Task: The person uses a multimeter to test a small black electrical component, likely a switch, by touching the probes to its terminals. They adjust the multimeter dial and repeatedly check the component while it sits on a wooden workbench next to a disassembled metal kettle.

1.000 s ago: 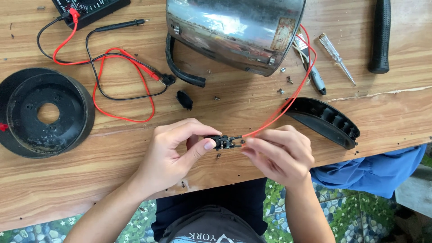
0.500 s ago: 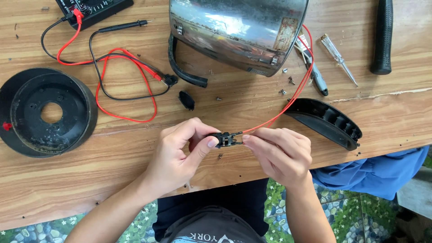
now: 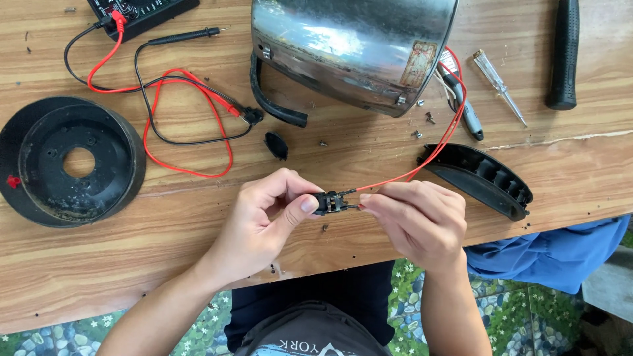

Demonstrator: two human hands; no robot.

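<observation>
Little is changing from a second ago: the left hand [image 3: 264,224] is still pinching the small black plastic switch part [image 3: 330,202] between thumb and fingers, and the right hand [image 3: 415,221] is still gripping the thin red wire [image 3: 435,148] at its terminal, hands having drifted only slightly. Fiddly connector work seems to be continuing. The switch is hovering just in front of the dented steel kettle body [image 3: 349,49], over the worn wooden plank desk [image 3: 165,264]. Left of the kettle: round black plastic base [image 3: 69,161], meter leads [image 3: 184,112]. Pebbled floor beneath.

The left hand [image 3: 264,221] has edged up (slightly) with the small black switch [image 3: 330,202].
</observation>
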